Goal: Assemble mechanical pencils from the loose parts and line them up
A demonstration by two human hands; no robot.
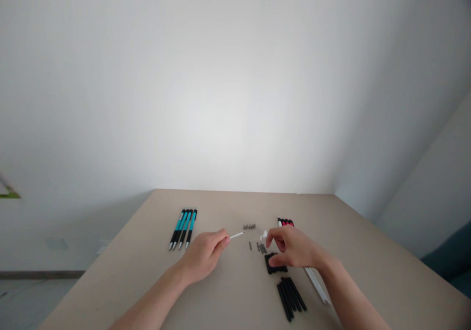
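My left hand (206, 255) is closed on a thin white pen refill (236, 235), whose tip points right over the table. My right hand (292, 248) hovers farther right with thumb and fingers curved apart, and nothing shows between them. Just under its thumb lie small black parts (270, 267), partly covered by the hand. Close to its fingertips are small white pieces (264, 234) and short grey metal pieces (262, 248). Several small springs (249, 227) stand in a row beyond the refill's tip.
Several assembled blue-and-black pens (183, 228) lie at the left of the beige table (224, 300). Black tubes (292, 298) rest near the front right, beside white refills (317, 287) partly under my right arm. Pink-and-black pieces (286, 222) lie behind my right hand. A wall (235, 99) rises behind.
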